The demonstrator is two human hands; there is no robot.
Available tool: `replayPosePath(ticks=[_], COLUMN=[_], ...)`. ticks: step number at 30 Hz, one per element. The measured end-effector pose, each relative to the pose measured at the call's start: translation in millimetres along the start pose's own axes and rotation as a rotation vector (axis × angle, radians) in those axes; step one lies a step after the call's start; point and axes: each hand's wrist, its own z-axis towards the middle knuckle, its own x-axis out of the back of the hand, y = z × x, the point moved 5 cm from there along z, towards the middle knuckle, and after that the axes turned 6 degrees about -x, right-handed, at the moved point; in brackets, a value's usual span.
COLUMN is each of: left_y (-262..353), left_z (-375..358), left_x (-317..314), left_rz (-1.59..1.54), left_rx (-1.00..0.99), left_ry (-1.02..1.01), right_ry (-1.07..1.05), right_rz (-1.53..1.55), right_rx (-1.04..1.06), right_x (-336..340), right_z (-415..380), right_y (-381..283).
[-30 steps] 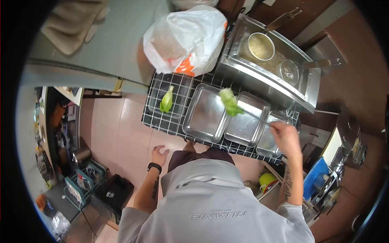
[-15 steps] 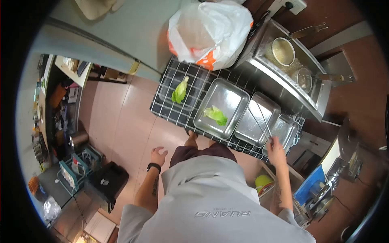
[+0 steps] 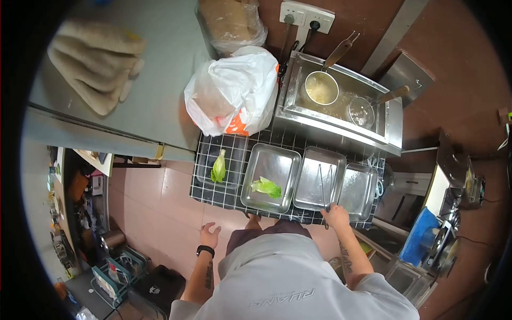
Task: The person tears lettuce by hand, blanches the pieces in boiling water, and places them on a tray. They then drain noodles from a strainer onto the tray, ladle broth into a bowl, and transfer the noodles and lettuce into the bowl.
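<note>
My right hand (image 3: 336,215) is closed round the lower end of metal tongs (image 3: 322,184), whose two arms spread apart over the middle metal tray (image 3: 305,192). Beside that hand is a smaller metal tray (image 3: 358,184) on the right. The larger left tray (image 3: 261,159) carries a lettuce leaf (image 3: 268,187). Another lettuce leaf (image 3: 219,167) lies farther left, over a clear container under the white wire grid (image 3: 200,193). Away from the trays, my left hand (image 3: 210,235) hangs by my side with fingers loosely bent and nothing in it.
Behind the trays stands a metal cooker (image 3: 341,128) with liquid, a round strainer (image 3: 321,88) and a second strainer (image 3: 361,113) in it. A white plastic bag (image 3: 234,88) sits at the grid's back left. A cloth (image 3: 93,61) lies on the grey surface.
My view has tilted up and turned, showing more of the cooker and wall. The tongs have swung to point more straight ahead over the middle tray, still in my right hand.
</note>
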Motion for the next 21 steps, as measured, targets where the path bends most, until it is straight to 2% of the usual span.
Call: replayPosePath(ticks=[2,4,5,6,7,8,11,14,16,20,21], left_y=[-3.3,-33.2,-51.8,-14.7,-25.9,-32.8,-20.1,-13.3,-5.1,3.2,6.1], left_z=[-1.2,-4.0,-3.5,-19.9,-23.9,-29.6,-41.4,-42.8,-42.0,-33.7,-32.9], left_x=[-7.8,-26.9,-41.1,-25.6,-32.6,-37.3,-28.9,-31.7,-29.1,-35.5,-38.8], left_rz=[0.035,0.07,0.3,0.016,0.099,0.123,0.115,0.106,0.119,0.098,0.086], left_rx=[-0.044,-0.102,-0.264,0.01,-0.012,0.057,0.098,0.121,0.108,0.066,0.054], left_ry=[0.016,0.019,-0.009,-0.066,-0.046,-0.03,-0.03,-0.053,-0.029,-0.008,-0.008], right_ry=[-0.003,0.024,0.07,0.032,0.01,-0.008,-0.009,0.013,-0.066,-0.077,0.006], right_rz=[0.018,0.053,0.068,0.078,0.146,0.124,0.106,0.065,0.069,0.12,0.064], right_rx=[0.016,0.063,0.107,0.115,0.135,0.065,0.13,0.089,0.059,0.054,0.16], right_x=[7.4,7.4,-4.1,-6.6,-5.6,-7.0,-3.7,-6.9,-24.5,-45.0,-43.4], right_z=[3.9,1.8,9.8,14.4,14.9,18.8,27.1,33.1,43.4,55.5,52.9], right_y=[4.5,16.0,25.8,26.1,23.7,25.6,17.2,18.2,25.3,40.4,40.8])
